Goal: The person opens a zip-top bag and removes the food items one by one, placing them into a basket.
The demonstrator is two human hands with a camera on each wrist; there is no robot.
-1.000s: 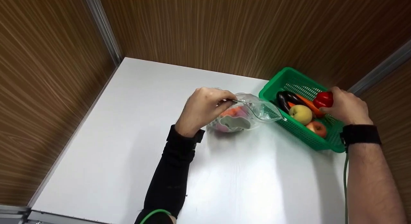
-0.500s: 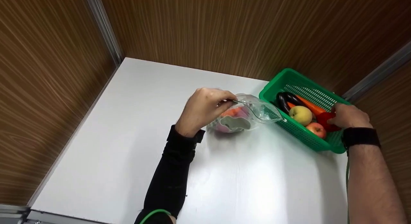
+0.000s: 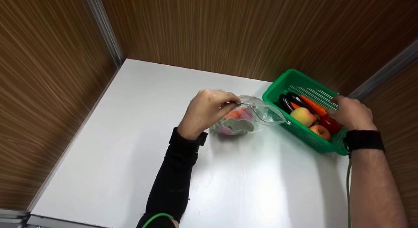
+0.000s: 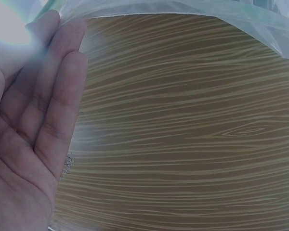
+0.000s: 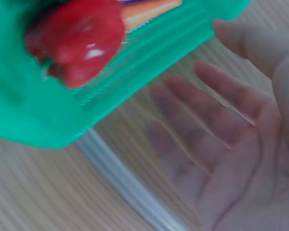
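Observation:
My left hand [image 3: 209, 107] pinches the top edge of a clear plastic bag [image 3: 251, 118] that lies on the white table [image 3: 130, 123] with orange and pink items inside. In the left wrist view the bag's film [image 4: 183, 9] lies over the left hand's fingers [image 4: 38, 120]. My right hand [image 3: 351, 113] hovers over the far right end of a green basket [image 3: 303, 135], fingers straight and holding nothing. A red pepper [image 3: 331, 123] lies in the basket just beside it. The right wrist view shows the pepper [image 5: 77, 43] in the basket [image 5: 29, 110], apart from the right hand [image 5: 216, 120].
The basket also holds a dark eggplant [image 3: 287, 102], a carrot [image 3: 310, 104], a yellow apple [image 3: 303, 116] and a red apple [image 3: 321, 131]. Wood-grain walls close in the table at the back and on both sides. The table's near half is bare white surface.
My right hand brought the red pepper down into the basket and let go of it. The yellow apple shifted slightly left. My left hand and the bag stayed put.

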